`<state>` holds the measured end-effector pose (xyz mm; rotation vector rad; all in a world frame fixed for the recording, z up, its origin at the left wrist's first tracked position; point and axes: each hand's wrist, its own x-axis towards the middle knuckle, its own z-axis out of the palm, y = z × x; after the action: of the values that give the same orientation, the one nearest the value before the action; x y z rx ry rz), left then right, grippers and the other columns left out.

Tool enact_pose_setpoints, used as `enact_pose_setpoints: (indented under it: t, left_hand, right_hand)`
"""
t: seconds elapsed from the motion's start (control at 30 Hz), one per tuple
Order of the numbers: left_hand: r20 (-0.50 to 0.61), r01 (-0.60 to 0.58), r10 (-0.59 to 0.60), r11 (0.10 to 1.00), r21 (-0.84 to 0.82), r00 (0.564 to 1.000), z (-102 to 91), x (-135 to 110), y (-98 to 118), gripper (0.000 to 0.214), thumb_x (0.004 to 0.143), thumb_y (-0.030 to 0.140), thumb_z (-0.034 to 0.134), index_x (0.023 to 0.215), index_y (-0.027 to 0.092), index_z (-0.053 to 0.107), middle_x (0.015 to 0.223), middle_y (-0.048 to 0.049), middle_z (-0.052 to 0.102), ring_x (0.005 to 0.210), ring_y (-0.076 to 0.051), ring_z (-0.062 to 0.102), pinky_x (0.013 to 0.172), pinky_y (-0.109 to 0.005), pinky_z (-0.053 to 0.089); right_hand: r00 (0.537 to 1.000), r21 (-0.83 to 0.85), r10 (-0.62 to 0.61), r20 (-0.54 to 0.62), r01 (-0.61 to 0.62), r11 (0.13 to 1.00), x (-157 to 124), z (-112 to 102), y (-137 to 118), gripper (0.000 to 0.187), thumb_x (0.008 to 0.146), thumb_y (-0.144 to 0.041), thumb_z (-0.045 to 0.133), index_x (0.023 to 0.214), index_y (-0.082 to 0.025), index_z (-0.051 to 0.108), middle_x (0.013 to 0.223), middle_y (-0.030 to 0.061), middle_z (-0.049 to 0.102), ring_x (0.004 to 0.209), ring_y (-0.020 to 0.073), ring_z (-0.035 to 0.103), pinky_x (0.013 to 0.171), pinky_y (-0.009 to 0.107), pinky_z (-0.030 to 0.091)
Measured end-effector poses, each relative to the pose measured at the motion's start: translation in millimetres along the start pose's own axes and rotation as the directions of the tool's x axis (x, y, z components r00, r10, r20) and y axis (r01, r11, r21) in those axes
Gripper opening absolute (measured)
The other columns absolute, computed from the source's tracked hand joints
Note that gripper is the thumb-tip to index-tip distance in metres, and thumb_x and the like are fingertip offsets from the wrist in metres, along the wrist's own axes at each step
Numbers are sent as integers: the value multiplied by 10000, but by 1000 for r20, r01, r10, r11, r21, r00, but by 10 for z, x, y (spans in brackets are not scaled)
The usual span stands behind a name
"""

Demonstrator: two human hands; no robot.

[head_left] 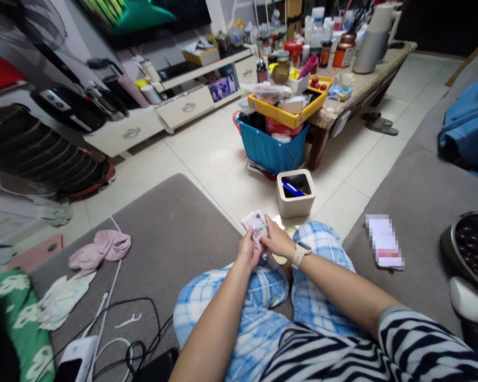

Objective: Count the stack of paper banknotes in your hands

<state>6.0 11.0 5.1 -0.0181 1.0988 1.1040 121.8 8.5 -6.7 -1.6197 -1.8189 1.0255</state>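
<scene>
A small stack of banknotes [256, 223], pale purple with a figure 5 showing, is held between my two hands above my lap. My left hand [247, 250] grips the notes from the left, its thumb lying over their face. From the right, my right hand [278, 240] has its fingers closed on the same notes at their edge; a watch with a light strap [301, 254] is on that wrist. Just beyond the hands, on the floor, stands a beige square bin [296, 207] with a blue item inside. How many notes there are I cannot tell.
Left on the grey sofa lie a pink cloth [100, 251], cables and a power strip [76, 358]. To the right are a phone [384, 241] and a bowl of dark round fruit [472, 249]. Ahead, a blue basket [271, 146] stands by a crowded table [358, 95].
</scene>
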Motion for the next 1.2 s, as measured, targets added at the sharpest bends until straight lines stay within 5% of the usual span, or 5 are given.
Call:
enact_pose_setpoints:
  t: [0.13, 0.23, 0.37, 0.87, 1.2]
  left_hand:
    - [-21, -20, 22, 996, 86, 1000, -24, -53, 55, 262, 900, 301, 557, 1089, 128, 613, 832, -75, 708, 641, -151, 667, 599, -264, 543]
    - [25, -40, 37, 990, 134, 999, -37, -76, 47, 272, 882, 321, 586, 1085, 143, 620, 902, -88, 708, 682, -154, 671, 587, -258, 534]
    - [31, -61, 56, 982, 176, 998, -30, -112, 26, 271, 875, 328, 597, 1066, 138, 631, 919, -101, 703, 693, -159, 666, 583, -262, 531]
    - [77, -136, 119, 953, 272, 990, -51, -133, -14, 334, 815, 398, 660, 1005, 124, 638, 825, -92, 677, 593, -140, 626, 453, -223, 502]
    - [82, -153, 134, 931, 331, 988, -30, -153, -15, 335, 826, 402, 639, 986, 109, 652, 832, -109, 682, 595, -147, 624, 445, -227, 499]
  right_hand:
    - [998, 317, 48, -42, -32, 948, 95, -5, 38, 334, 846, -308, 478, 1147, -188, 562, 1044, 85, 649, 939, 220, 597, 826, 326, 443]
    - [994, 429, 40, -101, 7, 903, 157, 33, 103, 240, 869, -388, 460, 940, -198, 589, 888, 42, 639, 800, 193, 577, 736, 293, 431]
    - [984, 483, 26, -178, 64, 873, 190, 79, 157, 280, 864, -451, 463, 809, -197, 569, 797, 23, 594, 745, 185, 534, 684, 279, 396]
    - [986, 639, 55, -158, 60, 767, 176, 11, 96, 370, 818, -538, 514, 672, -200, 471, 640, -23, 481, 636, 155, 452, 627, 273, 363]
    - [982, 565, 71, -174, 41, 824, 161, 9, 107, 469, 842, -612, 461, 677, -181, 540, 656, 11, 533, 631, 164, 461, 593, 271, 345]
